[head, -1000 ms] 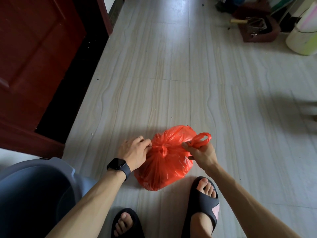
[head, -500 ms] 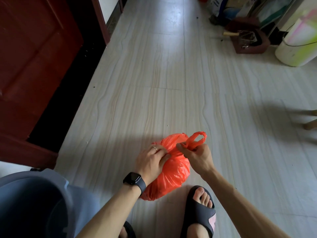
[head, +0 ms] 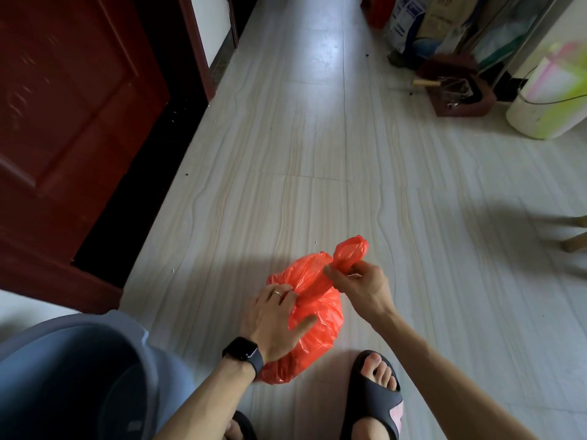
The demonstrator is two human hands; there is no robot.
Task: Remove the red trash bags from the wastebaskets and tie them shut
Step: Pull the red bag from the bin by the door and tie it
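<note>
A full red trash bag (head: 317, 325) sits on the pale tile floor just in front of my feet. My right hand (head: 362, 284) pinches the bag's twisted neck and holds one handle loop (head: 351, 250) up and to the right. My left hand (head: 273, 319), with a ring and a black watch, presses on the bag's left side, fingertips at the gathered neck and thumb spread across the plastic. A grey-blue wastebasket (head: 63, 369) stands at the lower left; its inside is dark and I see no bag in it.
A dark red door (head: 63, 122) and its black threshold line the left side. At the far right stand a brown box (head: 460, 90), a white-green bucket (head: 546, 100), and leaning cardboard and sacks. My sandalled foot (head: 374, 395) is right beside the bag.
My left hand moved from the bag's left side onto its top and neck. My right hand lifted the handle loop higher and twisted it. The view tilted up and shifted.
</note>
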